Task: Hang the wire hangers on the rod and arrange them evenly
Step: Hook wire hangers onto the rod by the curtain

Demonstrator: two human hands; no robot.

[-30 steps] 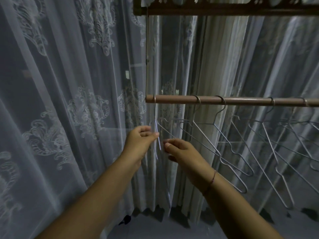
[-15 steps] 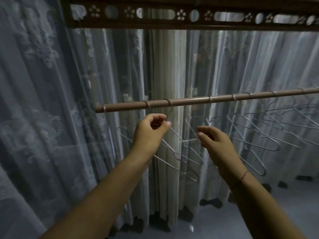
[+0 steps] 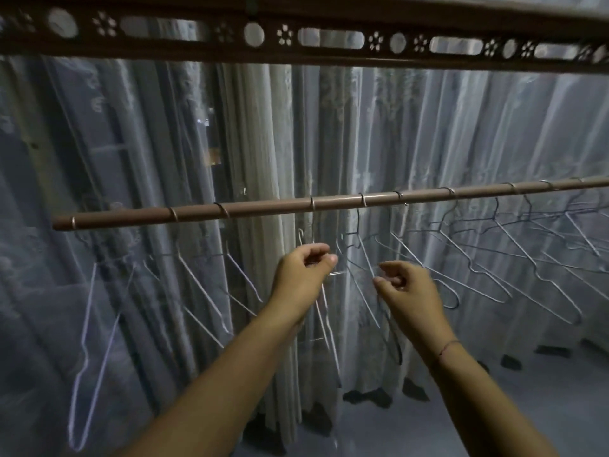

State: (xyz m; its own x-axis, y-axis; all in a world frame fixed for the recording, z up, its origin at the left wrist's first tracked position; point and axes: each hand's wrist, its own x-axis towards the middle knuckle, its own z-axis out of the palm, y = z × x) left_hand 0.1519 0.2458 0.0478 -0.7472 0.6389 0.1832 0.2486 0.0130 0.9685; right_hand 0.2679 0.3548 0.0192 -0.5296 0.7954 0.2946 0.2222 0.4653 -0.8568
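- A long brown round rod [image 3: 263, 209] runs left to right across the view, its right end a little higher. Thin silver wire hangers [image 3: 450, 191] hook over it along its whole length, their bodies hanging below and angled across each other.
- The gaps between hooks look uneven — wider left of the rod's middle, tighter to the right.
- Just under the rod's middle, the left hand [image 3: 303, 275] pinches one pale wire hanger [image 3: 330, 347] by its neck, and the frame drops below the wrist. I cannot tell whether its hook is over the rod.
- The right hand [image 3: 412, 291] is lower and further right along the rod, fingers curled. A wire meets its thumb tip, but whether it is pinched I cannot tell.
- The left hand is nearer the rod, so it seems better placed to slide that hook sideways along the rod — spacing work, I judge.
- Behind the rod hang sheer white lace curtains [image 3: 428, 133]. Above it runs a dark pierced wooden beam [image 3: 329, 41], and far below lies a grey floor [image 3: 543, 390].
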